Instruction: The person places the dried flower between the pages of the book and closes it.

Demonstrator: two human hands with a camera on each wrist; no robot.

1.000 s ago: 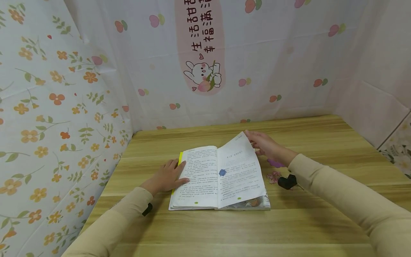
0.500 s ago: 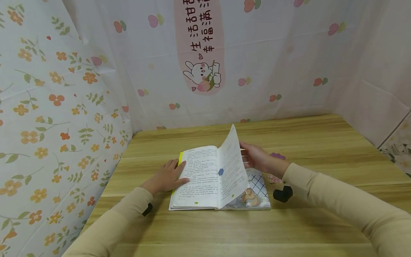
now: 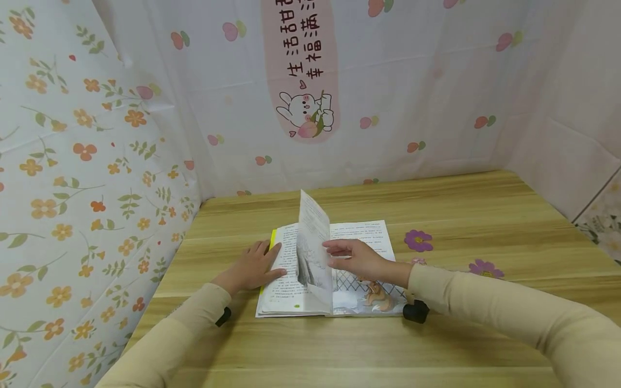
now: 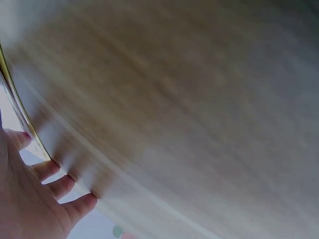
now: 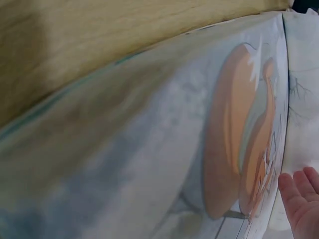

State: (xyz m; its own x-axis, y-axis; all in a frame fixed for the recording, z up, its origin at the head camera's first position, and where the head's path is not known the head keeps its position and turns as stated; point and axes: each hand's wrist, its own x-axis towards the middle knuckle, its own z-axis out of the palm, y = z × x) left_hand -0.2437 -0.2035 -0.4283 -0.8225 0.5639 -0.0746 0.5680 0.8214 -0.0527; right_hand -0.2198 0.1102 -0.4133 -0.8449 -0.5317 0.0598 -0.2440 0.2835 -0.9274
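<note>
An open book point(image 3: 366, 230) lies on the wooden table, with one leaf point(image 3: 312, 248) standing up from the spine and leaning left. The book's right side shows text above a picture of an orange-brown animal point(image 3: 378, 296), also large in the right wrist view. My right hand point(image 3: 359, 260) is over the right side, its extended fingertips against the raised leaf. In the right wrist view, the fingers of the right hand point(image 5: 301, 199) look relaxed. My left hand point(image 3: 252, 267) rests at the book's left edge, thumb on the page. In the left wrist view, the left hand's fingers point(image 4: 62, 185) are spread.
Right of the book lie a purple flower point(image 3: 418, 241) and another purple flower point(image 3: 486, 268). A small pink flower point(image 3: 418, 261) is partly hidden by the right wrist. Patterned cloth point(image 3: 412, 97) hangs behind the table point(image 3: 310, 350).
My right hand has moved left, swinging the leaf from the right side past upright. More of the picture page is uncovered, and the blue flower on the leaf is out of sight. The left hand stays put.
</note>
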